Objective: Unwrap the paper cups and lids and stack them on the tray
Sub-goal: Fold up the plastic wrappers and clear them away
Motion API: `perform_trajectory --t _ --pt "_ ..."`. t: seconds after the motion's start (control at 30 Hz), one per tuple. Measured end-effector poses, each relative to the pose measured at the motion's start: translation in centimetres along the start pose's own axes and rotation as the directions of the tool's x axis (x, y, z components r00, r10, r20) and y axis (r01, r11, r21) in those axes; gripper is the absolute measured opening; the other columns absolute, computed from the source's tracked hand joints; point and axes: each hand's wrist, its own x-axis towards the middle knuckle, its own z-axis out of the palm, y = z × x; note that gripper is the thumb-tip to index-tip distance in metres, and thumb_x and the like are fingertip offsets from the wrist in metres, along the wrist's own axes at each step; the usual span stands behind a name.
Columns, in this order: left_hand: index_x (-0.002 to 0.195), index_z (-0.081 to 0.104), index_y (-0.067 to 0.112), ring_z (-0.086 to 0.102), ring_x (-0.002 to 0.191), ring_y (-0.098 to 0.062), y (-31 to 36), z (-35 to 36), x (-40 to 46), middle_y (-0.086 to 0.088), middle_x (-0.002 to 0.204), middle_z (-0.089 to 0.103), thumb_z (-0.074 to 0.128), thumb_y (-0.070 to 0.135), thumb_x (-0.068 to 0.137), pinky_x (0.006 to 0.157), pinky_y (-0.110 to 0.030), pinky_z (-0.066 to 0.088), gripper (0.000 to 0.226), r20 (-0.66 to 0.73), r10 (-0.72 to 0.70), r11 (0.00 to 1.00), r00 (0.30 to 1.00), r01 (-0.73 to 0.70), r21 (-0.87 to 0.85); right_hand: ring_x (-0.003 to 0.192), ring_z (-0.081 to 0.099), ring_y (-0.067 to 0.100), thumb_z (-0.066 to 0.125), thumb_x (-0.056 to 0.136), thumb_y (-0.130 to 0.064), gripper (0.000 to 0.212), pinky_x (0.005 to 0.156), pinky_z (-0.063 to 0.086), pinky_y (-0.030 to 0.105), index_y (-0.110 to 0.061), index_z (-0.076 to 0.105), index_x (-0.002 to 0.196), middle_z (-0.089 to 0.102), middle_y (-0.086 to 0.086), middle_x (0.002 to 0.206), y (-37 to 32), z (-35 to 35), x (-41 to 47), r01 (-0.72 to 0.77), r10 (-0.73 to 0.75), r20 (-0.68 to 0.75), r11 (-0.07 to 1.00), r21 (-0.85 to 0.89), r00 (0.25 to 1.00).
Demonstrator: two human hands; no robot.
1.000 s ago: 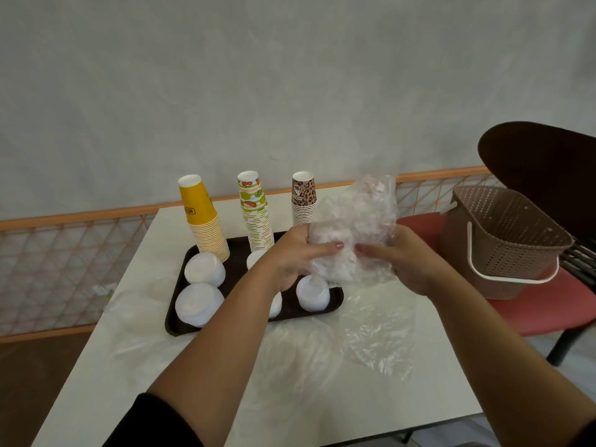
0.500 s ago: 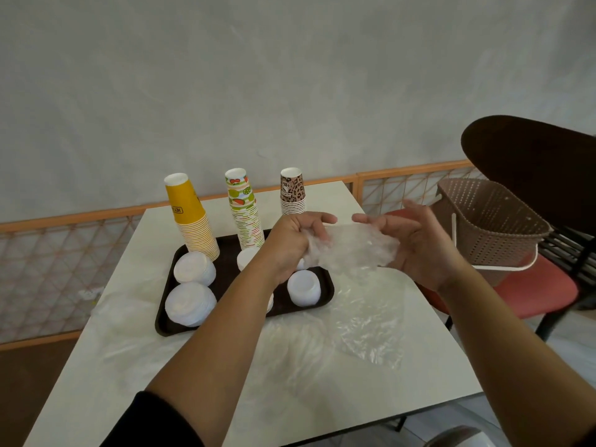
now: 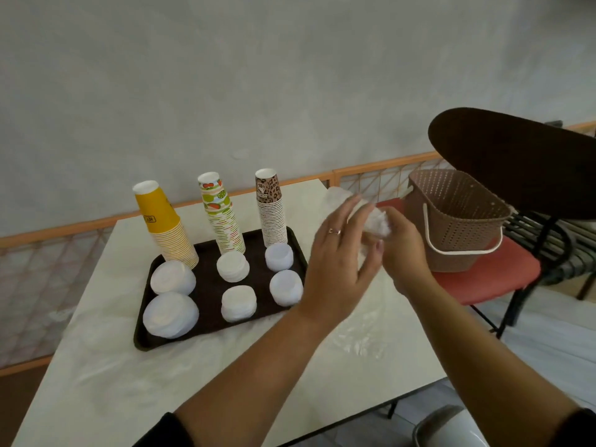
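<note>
Wrap [image 3: 375,222], crumpled into a clear wad, sits between my two hands above the right edge of the surface [image 3: 225,366]. My right hand [image 3: 401,250] has its fingers curled round the wad. My left hand [image 3: 338,269] has straight, spread fingers laid flat against the near side of the wad, with a ring on one finger.

On the surface to the left lies the dark tray [image 3: 143,337]. Three upside-down stacks of cups stand along its far edge: yellow cups [image 3: 164,221] at the left, fruit-print cups [image 3: 221,214] in the middle, leopard-print cups [image 3: 271,208] at the right. In front of them white lids [image 3: 237,303] sit in six piles, two rows of three, the largest piles at the left.

More clear film [image 3: 358,340] lies flat on the surface under my forearms and just beside the tray's right end.

Just beyond my right hand a brown basket [image 3: 458,221] with a white handle rests on the red seat of a chair [image 3: 490,279] beside the surface. It is apart from the wad.
</note>
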Motion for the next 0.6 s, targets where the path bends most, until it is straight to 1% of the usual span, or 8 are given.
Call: perform_trajectory --t 0.1,0.17,0.23,0.3,0.37,0.43,0.5,0.6 --pt "0.148 0.024 0.014 0.01 0.146 -0.017 -0.2 1.4 0.1 -0.006 0.158 0.015 0.024 0.06 0.092 0.116 -0.024 0.015 0.072 0.174 -0.257 0.962 0.951 0.269 -0.051 0.074 0.062 0.031 0.069 0.073 -0.024 0.026 0.068 0.052 0.048 -0.007 0.063 0.091 0.066 0.021 0.086 -0.1 -0.3 -0.3 0.012 -0.021 0.08 0.993 0.119 0.997" --pt "0.15 0.015 0.018 0.007 0.146 -0.013 -0.6 1.3 0.8 -0.002 0.159 0.009 0.032 0.051 0.095 0.114 -0.02 0.013 0.067 0.257 -0.377 0.901 0.89 0.417 -0.123 0.074 0.059 0.027 0.067 0.081 -0.018 0.017 0.067 0.049 0.046 -0.007 0.066 0.094 0.065 0.023 0.086 0.0 -0.5 -0.5 0.016 -0.047 0.151 0.98 0.197 0.987" --pt "0.15 0.02 0.021 0.025 0.141 -0.013 -0.9 1.2 1.4 -0.001 0.155 0.026 0.041 0.04 0.098 0.11 -0.019 0.022 0.059 0.31 -0.444 0.824 0.841 0.519 -0.228 0.077 0.06 0.026 0.064 0.087 -0.017 0.017 0.069 0.051 0.037 -0.005 0.067 0.099 0.064 0.022 0.088 0.0 -0.9 -0.7 -0.027 -0.044 0.223 0.952 0.306 0.974" --pt "0.141 0.037 0.022 0.048 0.123 -0.012 -1.0 0.9 1.9 0.001 0.135 0.051 0.046 0.038 0.097 0.102 -0.024 0.038 0.048 0.358 -0.468 0.761 0.808 0.574 -0.301 0.081 0.064 0.023 0.058 0.092 -0.016 0.02 0.07 0.053 0.032 -0.003 0.067 0.103 0.067 0.018 0.091 -0.1 -1.4 -0.9 -0.073 -0.034 0.279 0.928 0.364 0.96" --pt "0.12 0.054 0.023 0.059 0.103 -0.01 -1.2 0.6 2.0 0.004 0.113 0.063 0.053 0.037 0.094 0.09 -0.028 0.047 0.029 0.408 -0.477 0.697 0.779 0.618 -0.365 0.086 0.065 0.023 0.052 0.095 -0.018 0.025 0.074 0.054 0.031 -0.003 0.067 0.108 0.068 0.019 0.097 0.1 -2.0 -1.0 -0.112 -0.021 0.325 0.916 0.386 0.945" --pt "0.108 0.06 0.022 0.065 0.098 -0.019 -1.7 0.5 1.9 -0.004 0.105 0.068 0.061 0.036 0.089 0.087 -0.036 0.053 0.023 0.484 -0.454 0.621 0.748 0.655 -0.431 0.091 0.065 0.025 0.049 0.096 -0.015 0.027 0.077 0.054 0.031 -0.002 0.065 0.113 0.067 0.023 0.105 0.4 -2.8 -1.1 -0.144 -0.003 0.351 0.91 0.39 0.936" --pt "0.104 0.063 0.022 0.066 0.099 -0.027 -2.0 0.6 1.7 -0.01 0.105 0.069 0.066 0.028 0.087 0.088 -0.043 0.053 0.018 0.547 -0.418 0.598 0.725 0.673 -0.435 0.091 0.064 0.028 0.051 0.094 -0.011 0.023 0.076 0.055 0.03 -0.001 0.065 0.111 0.067 0.023 0.103 0.9 -3.3 -1.2 -0.135 0.006 0.319 0.913 0.386 0.948" --pt "0.099 0.066 0.017 0.065 0.095 -0.033 -2.4 1.6 1.5 -0.015 0.099 0.069 0.069 0.019 0.084 0.086 -0.048 0.053 0.015 0.478 -0.456 0.658 0.75 0.647 -0.387 0.093 0.061 0.025 0.065 0.084 -0.009 0.023 0.081 0.053 0.036 -0.013 0.064 0.107 0.067 0.011 0.099 1.3 -3.5 -1.4 -0.043 -0.011 0.148 0.934 0.354 0.989"
